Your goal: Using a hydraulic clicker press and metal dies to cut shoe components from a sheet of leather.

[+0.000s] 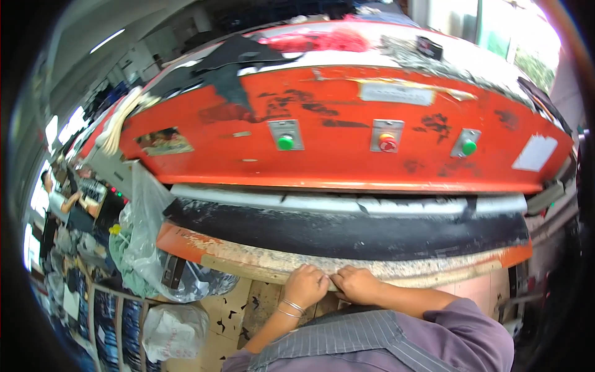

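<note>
My left hand (306,286), with metal bangles at the wrist, is closed at the front edge of a large orange press. Close beside it, a small gap away, my right hand (356,284) is closed too. Both sets of curled fingers meet the worn, pale front ledge (248,255) of the machine. What lies within the fingers, if anything, is too small to make out. Beyond the hands stretches a dark sheet (347,235) across the press bed, below a white roll-like edge (421,203).
The orange press housing (204,124) carries green buttons (285,143) and a red button (387,143). Dark scraps (238,53) and red netting (319,41) lie on top. Plastic bags (175,332) stand at left, near floor scraps. A person (65,204) sits farther left.
</note>
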Demonstrator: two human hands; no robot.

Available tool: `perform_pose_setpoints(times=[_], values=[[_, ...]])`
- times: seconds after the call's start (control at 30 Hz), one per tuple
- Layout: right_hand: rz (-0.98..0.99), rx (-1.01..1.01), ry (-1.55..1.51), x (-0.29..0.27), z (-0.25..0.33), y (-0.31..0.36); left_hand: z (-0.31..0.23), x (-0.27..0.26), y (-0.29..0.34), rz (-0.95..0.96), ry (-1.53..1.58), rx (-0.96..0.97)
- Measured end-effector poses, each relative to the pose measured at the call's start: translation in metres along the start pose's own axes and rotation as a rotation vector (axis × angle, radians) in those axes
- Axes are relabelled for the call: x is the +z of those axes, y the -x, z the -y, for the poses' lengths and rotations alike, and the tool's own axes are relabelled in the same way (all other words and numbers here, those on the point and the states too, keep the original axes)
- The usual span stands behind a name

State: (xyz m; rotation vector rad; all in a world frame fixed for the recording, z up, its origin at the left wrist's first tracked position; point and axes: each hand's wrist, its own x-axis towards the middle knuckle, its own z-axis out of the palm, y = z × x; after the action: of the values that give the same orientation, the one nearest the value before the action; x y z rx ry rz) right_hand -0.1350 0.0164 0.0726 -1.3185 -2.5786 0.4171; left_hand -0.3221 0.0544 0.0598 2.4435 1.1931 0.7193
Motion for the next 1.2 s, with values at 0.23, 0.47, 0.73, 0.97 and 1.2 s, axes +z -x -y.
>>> perform_pose_setpoints(times=[0.23, 0.47, 0.73, 0.97, 1.2], values=[[0.195, -0.075, 0.029, -0.065, -0.05, 0.003, -0.03, 0.045, 0.042, 0.158, 0.099, 0.017], [-0.009, -0.135, 0.391, -0.081, -0.15, -0.08, -0.058, 0.038, 0.078, 0.329, 0.264, -0.018], [0.267, -0.189, 0.415, -0.088, -0.135, -0.08, -0.054, 0.021, 0.076, 0.306, 0.493, -0.137], [-0.145, 0.307, 0.344, -0.108, -0.132, -0.064, -0.001, -0.038, 0.0, -0.151, 0.482, -0.159], [-0.592, 1.125, -0.454, -0.045, -0.14, 0.008, 0.019, 0.03, -0.097, 0.006, 0.571, -0.182]])
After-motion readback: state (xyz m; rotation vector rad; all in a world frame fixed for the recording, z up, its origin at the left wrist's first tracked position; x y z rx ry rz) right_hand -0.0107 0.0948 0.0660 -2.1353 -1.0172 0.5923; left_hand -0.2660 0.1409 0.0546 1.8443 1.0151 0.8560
